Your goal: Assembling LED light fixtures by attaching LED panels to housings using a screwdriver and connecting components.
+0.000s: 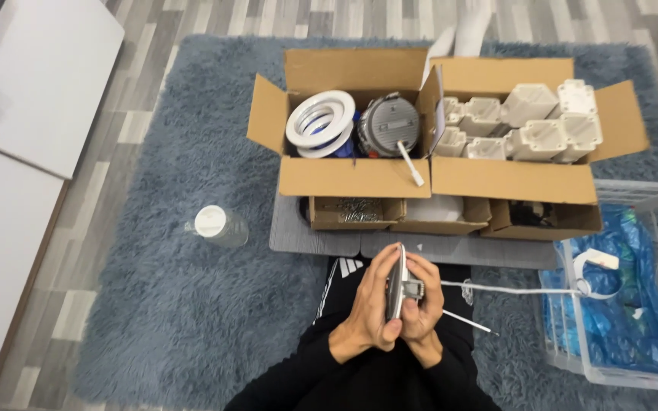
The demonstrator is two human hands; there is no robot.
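2 hands are seen near the bottom centre, above a lap in black clothing. A round, flat light fitting [396, 283] is held edge-on between them, its long axis running near to far and its thin rim pointing away toward the boxes. The left hand [369, 308] is wrapped around the fitting's left face, and the right hand [423, 303] is closed on a small grey part at its right face. 1 white cable [512, 290] is led from there rightward to 1 clear crate [637, 304] lined with blue plastic.

On the grey rug [192, 320], 2 large open cardboard boxes are set side by side: the left box [352, 176] contains round fittings, the right box [512, 181] white blocks. 3 small trays [451, 217] are lined up just near of them. 1 clear jar [218, 224] with a white lid stands to the left.
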